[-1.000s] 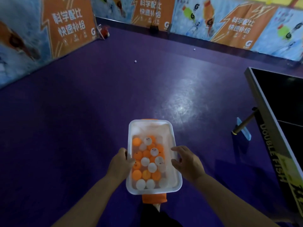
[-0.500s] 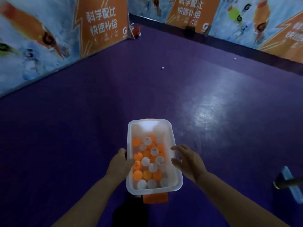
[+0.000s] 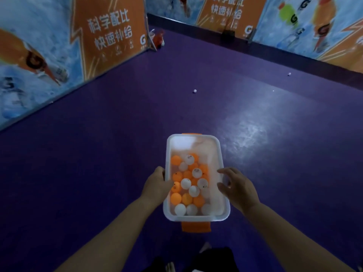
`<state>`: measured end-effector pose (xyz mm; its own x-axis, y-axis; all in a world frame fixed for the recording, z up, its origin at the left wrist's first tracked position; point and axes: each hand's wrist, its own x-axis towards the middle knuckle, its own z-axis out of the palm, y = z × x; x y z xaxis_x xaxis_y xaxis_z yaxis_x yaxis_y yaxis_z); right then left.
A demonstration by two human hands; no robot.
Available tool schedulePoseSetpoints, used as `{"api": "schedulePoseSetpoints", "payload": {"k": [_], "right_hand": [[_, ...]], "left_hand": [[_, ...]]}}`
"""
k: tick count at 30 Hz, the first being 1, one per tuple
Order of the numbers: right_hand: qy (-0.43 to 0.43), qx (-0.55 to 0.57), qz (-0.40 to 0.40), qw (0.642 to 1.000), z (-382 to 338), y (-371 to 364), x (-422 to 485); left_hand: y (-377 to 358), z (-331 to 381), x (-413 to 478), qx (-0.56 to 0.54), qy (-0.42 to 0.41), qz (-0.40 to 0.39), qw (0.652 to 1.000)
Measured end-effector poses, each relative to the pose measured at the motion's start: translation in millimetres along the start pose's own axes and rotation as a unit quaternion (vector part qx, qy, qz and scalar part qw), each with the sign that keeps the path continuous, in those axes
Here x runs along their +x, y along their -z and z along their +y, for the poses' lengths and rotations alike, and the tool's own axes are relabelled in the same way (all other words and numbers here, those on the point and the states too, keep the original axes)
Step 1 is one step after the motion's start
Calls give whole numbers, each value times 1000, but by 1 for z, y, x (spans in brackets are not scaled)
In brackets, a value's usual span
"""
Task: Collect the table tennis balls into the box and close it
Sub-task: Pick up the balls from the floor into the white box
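A translucent white plastic box (image 3: 193,139) with orange latches is held out in front of me over the purple floor, lid off. Several orange and white table tennis balls (image 3: 188,183) fill its near half. My left hand (image 3: 157,184) grips the box's left rim, thumb inside. At the right rim my right hand (image 3: 236,186) has its fingers spread, touching the edge loosely. A white ball (image 3: 194,91) lies on the floor ahead. Another white ball (image 3: 289,74) rests farther right, near the barrier.
Printed orange-and-blue barrier panels (image 3: 110,34) fence the floor on the left and at the back. A red object (image 3: 158,38) sits in the corner gap. A dark block (image 3: 227,34) stands at the back barrier's foot.
My view has swung left: the table tennis table and the blue-footed leg at the right have left the frame. The box and both hands keep their hold.
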<state>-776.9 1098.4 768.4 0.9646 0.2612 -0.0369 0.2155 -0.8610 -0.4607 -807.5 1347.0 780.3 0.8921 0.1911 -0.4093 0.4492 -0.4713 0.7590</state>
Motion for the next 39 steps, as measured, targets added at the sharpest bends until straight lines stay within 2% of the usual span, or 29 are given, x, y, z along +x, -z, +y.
{"api": "schedulePoseSetpoints", "payload": {"k": [8,15,21,27,34,39], "right_hand": [[25,9,-42,999,48,17,192],[49,-4,-87,995,95,60,367],[38,-7,-121,992,118,66,493],[-24,61,-103,993,129,64,626],[-66,42,-52,996,144,97,785],[-104,32,-23,994,169,118,869]], "left_hand": [[-2,73,165,0,22,33,999],[-10,157,298,-47,63,62,995],[-11,201,405,-77,104,80,988],[12,244,546,-60,92,64,992],[49,329,718,-29,42,11,999],[48,385,814,-23,16,-21,999]]}}
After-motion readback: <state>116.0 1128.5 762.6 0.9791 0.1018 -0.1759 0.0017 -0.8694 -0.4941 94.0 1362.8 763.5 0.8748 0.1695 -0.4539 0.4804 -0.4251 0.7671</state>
